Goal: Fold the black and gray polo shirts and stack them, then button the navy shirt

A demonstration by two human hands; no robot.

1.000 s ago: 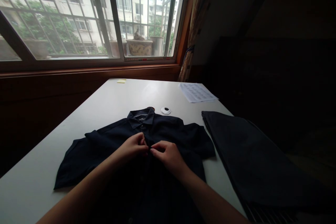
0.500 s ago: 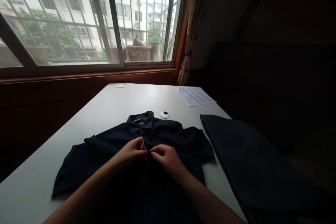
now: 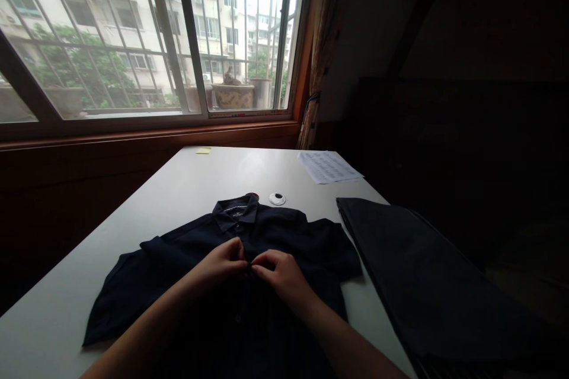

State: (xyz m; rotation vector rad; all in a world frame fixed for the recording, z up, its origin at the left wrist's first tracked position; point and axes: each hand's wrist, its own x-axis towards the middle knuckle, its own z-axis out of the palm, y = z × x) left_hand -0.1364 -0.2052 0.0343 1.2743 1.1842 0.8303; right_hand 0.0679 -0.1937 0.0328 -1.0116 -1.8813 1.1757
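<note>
A dark navy short-sleeved shirt (image 3: pixel 306 237) lies front side up on the white table, its collar (image 3: pixel 235 213) pointing away from me. My left hand (image 3: pixel 229 257) pinches the shirt's front placket below the collar. Close beside it, my right hand (image 3: pixel 278 272) also pinches the placket, thumb against forefinger. The fingertips of both hands nearly meet at the shirt's middle line. Whatever button sits between them is hidden by the fingers. A small button shows near the collar, and another lower down is dim.
Dark folded trousers or similar cloth (image 3: pixel 409 266) lie along the table's right side. Beyond the collar is a round white piece with a black spot (image 3: pixel 278 198). Printed sheets (image 3: pixel 329 167) and a yellow sticky note (image 3: pixel 203 150) lie at the far edge of the white table (image 3: pixel 146 201), below a barred window.
My hands keep pinching the placket, and their fingertips have come closer together. The whole view has shifted slightly, so everything sits a little lower.
</note>
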